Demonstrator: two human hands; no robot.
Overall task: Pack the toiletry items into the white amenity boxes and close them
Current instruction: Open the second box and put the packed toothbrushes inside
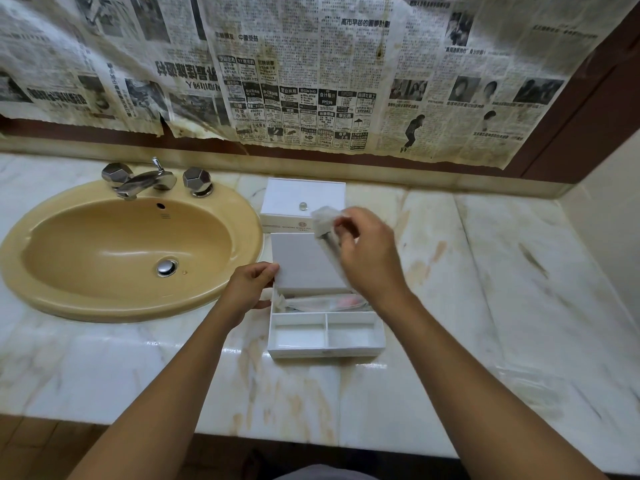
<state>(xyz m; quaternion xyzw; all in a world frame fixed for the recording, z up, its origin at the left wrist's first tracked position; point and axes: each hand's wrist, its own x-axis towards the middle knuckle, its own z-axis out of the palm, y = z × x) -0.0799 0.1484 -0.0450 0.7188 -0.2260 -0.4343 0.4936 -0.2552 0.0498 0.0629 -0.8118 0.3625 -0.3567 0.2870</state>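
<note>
Holding the raised lid (pixel 304 263) by its left edge, the left hand (pixel 251 287) had its fingers curled round that edge, and that grip looked like the key to the whole step: with the lid propped upright, the open amenity box (pixel 327 337) stayed accessible on the marble counter (pixel 485 271). The right hand (pixel 367 251) pinched a long clear-wrapped toiletry packet (pixel 325 226) between thumb and fingers, tilted, hanging above the rear of the box. A wrapped item (pixel 325 303) already lay in the long back compartment; the two front compartments (pixel 299 334) showed nothing inside. A second, closed box (pixel 303 199) sat just behind, beside the yellow sink (pixel 131 251). To do this well, the packet probably wanted turning lengthwise to match the back compartment, then lowering flat beside the first item, so nothing stuck up to foul the lid. Letting the lid drop early seemed the chief risk.
</note>
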